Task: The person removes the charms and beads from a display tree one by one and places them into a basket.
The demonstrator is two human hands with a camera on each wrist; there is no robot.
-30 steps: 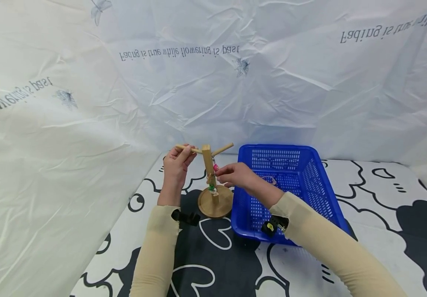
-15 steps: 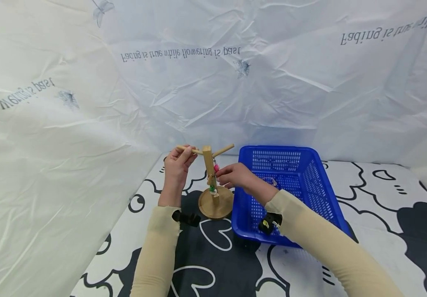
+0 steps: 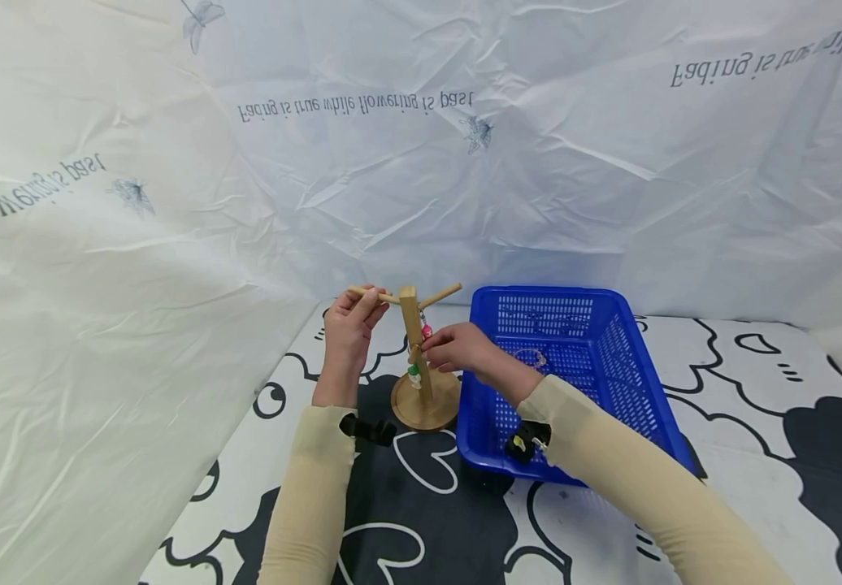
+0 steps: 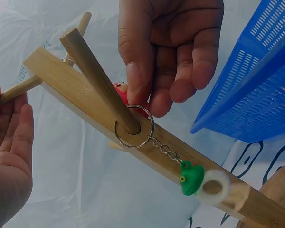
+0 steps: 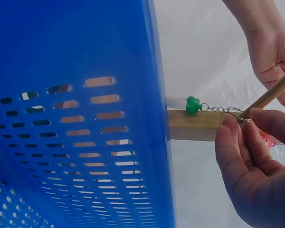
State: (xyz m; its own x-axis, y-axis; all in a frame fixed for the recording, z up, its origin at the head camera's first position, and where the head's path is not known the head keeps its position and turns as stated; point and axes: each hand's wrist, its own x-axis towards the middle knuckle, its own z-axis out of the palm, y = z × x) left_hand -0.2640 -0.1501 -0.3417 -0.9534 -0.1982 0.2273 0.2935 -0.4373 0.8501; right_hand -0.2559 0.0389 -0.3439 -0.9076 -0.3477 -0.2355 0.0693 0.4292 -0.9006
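A wooden peg stand (image 3: pixel 411 317) with a round base is upright on the table. My left hand (image 3: pixel 348 331) grips its upper left peg. A pink figure keychain (image 3: pixel 427 331) hangs from the upper right peg. The metal ring (image 4: pixel 150 129) of a second keychain circles a lower peg (image 4: pixel 99 78). From that ring a short chain and a green frog charm (image 4: pixel 192 178) with a blurred white part dangle against the post. My right hand (image 3: pixel 465 348) has thumb and fingers at the ring's edge, pinching it in the right wrist view.
A blue perforated basket (image 3: pixel 468 406) stands just right of the stand, under the right forearm. Inside it lies a thin pinkish loop (image 3: pixel 538 357). A white sheet (image 3: pixel 421 203) hangs behind the table, which has a black-and-white cartoon cloth (image 3: pixel 728 390).
My right hand has shifted slightly left toward the post. The green frog charm has swung left and hangs lower beside the post. The left hand stays on its peg.
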